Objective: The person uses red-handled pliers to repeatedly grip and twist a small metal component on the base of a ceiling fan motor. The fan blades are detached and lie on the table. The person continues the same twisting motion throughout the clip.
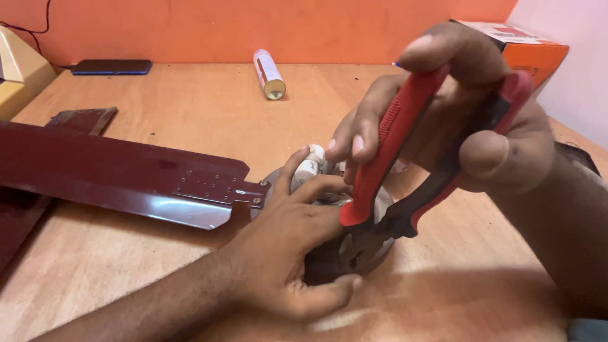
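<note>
A pair of pliers (405, 183) with red and black handles is being gripped by the right hand (481, 126), the fingers being wrapped around both handles and the thumb being pressed against the near one. The tool is being held nose down, its tip being directed at the middle of a fan motor (351, 247) that is lying on the wooden table (190, 114). The exact spot where the tip is meeting the motor is being hidden by the hands, so contact cannot be confirmed.

The motor is being steadied by the left hand (288, 253), which is being laid over its near side: the thumb is being pressed along the lower rim, and the fingers are being curled toward a small white part (310, 166) at the hub. Whether that white part is being pinched or only touched cannot be told.

A dark red fan blade (114, 177) is being carried by the motor, its metal bracket (218, 189) being fastened at the motor's left edge with small screws. The blade is stretching away to the left across the table, and a second dark blade piece (82, 119) is lying behind it.

Farther back, a small spray can (269, 75) is lying on its side near the orange wall (253, 25). A dark phone (111, 66) is resting at the table's far left, and an orange box (529, 54) is standing at the far right.
</note>
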